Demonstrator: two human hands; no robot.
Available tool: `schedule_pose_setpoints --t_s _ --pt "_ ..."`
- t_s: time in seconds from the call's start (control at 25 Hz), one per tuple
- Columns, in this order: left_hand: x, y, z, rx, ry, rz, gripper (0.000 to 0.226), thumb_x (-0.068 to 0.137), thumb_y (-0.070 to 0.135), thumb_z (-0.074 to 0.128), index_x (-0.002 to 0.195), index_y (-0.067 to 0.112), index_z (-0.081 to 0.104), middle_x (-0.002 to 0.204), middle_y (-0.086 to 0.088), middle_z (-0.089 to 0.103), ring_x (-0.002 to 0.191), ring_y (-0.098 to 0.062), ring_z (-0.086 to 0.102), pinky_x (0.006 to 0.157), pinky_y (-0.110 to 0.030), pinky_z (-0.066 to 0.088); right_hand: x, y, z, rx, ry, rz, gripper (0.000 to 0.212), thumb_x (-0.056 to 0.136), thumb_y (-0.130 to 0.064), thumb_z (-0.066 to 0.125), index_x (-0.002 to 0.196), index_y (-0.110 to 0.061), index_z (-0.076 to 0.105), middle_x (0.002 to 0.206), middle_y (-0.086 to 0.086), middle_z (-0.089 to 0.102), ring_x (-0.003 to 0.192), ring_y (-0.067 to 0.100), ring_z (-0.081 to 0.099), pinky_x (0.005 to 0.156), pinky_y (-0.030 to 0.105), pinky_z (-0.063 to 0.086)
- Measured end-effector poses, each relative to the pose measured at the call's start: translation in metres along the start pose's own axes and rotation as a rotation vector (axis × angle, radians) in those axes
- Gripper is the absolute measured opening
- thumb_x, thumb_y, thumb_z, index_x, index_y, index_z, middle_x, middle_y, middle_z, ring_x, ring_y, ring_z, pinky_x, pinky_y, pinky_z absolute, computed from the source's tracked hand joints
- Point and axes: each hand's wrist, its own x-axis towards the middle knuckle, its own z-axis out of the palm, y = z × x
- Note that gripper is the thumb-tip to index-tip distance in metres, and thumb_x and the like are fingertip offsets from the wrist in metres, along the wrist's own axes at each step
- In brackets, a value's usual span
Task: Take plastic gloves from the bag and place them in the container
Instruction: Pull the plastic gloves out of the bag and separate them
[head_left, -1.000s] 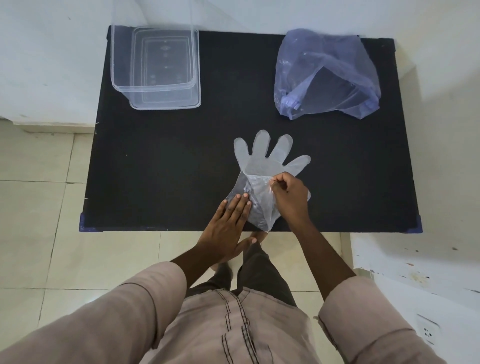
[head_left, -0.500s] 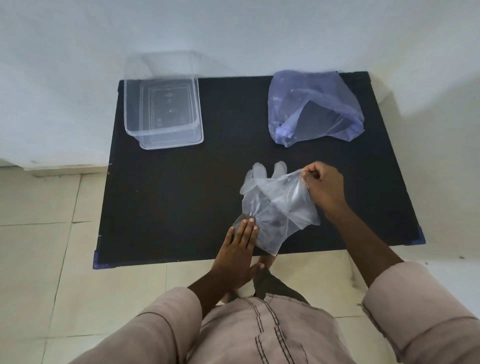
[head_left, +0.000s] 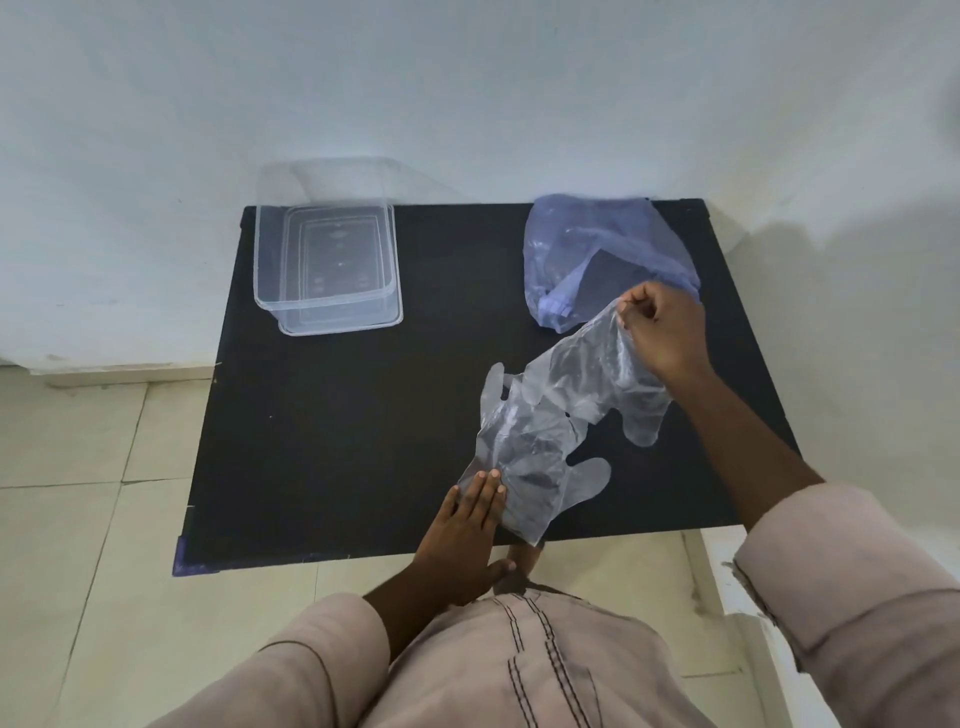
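Observation:
Clear plastic gloves lie bunched near the front edge of the black table. My right hand pinches the cuff of one glove and holds it lifted, stretched up and to the right, its fingers hanging down. My left hand lies flat with its fingertips pressing the lower glove onto the table. The bluish plastic bag sits crumpled at the back right, just behind my right hand. An open, clear rectangular container stands at the back left with nothing visible inside.
A white wall runs behind the table and along its right side. Beige floor tiles lie to the left and in front. My body and sleeves fill the bottom of the view.
My right hand has pulled the top glove up and away to the right, peeling it off the other. My left hand stays pressed on the lower glove. The camera has tilted upward.

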Motion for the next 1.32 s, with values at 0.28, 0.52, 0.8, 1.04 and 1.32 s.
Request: schedule_pose_setpoints --t_s 0.28,0.52,0.8,1.04,1.32 --pt "-0.002 0.001 -0.018 -0.081 -0.053 0.001 0.086 0.094 0.061 0.03 0.152 0.011 -0.009 0.163 -0.012 -0.012 0.15 -0.028 -0.011 0.122 -0.046 0.003 0.014 -0.022 -0.021 -0.058 0.08 -0.106 0.015 0.092 -0.014 0.057 0.095 -0.004 0.067 0.091 0.012 0.072 0.078 0.019 0.063 0.071 0.023 0.042" --pt "-0.009 0.001 -0.13 -0.464 0.407 -0.002 0.044 0.096 0.034 0.05 0.138 0.024 0.044 0.144 -0.003 0.047 0.126 -0.017 0.049 0.102 -0.029 0.042 0.016 -0.059 -0.036 -0.383 -0.109 -0.328 0.024 0.096 -0.024 0.048 0.1 -0.009 0.066 0.094 0.013 0.072 0.085 0.03 0.066 0.081 0.041 0.053" --pt "0.014 -0.001 -0.282 -1.066 0.655 -0.056 0.06 0.074 0.033 0.08 0.127 0.019 0.058 0.128 -0.006 0.062 0.107 -0.02 0.063 0.083 -0.04 0.059 0.006 -0.125 -0.07 -0.515 -0.272 -0.542 0.015 0.091 -0.018 0.05 0.09 -0.016 0.066 0.077 -0.004 0.064 0.075 0.018 0.057 0.055 0.02 0.029" --pt "0.013 -0.005 -0.3 -1.313 0.512 0.048 0.017 0.082 0.02 0.073 0.092 0.006 0.075 0.093 -0.017 0.073 0.082 -0.032 0.073 0.058 -0.038 0.061 -0.003 -0.13 -0.11 -0.083 -0.252 -0.421 0.024 0.079 -0.024 0.074 0.099 -0.017 0.063 0.089 -0.004 0.066 0.08 0.016 0.063 0.067 0.018 0.045" --pt "-0.004 -0.024 -0.311 -1.417 0.451 0.092 0.017 0.084 0.014 0.071 0.095 0.002 0.073 0.089 -0.012 0.073 0.077 -0.018 0.072 0.052 -0.03 0.056 -0.022 -0.072 -0.106 0.172 -0.372 -0.009 0.062 0.067 -0.033 0.085 0.121 -0.019 0.058 0.114 -0.006 0.062 0.091 0.011 0.064 0.068 0.024 0.051"
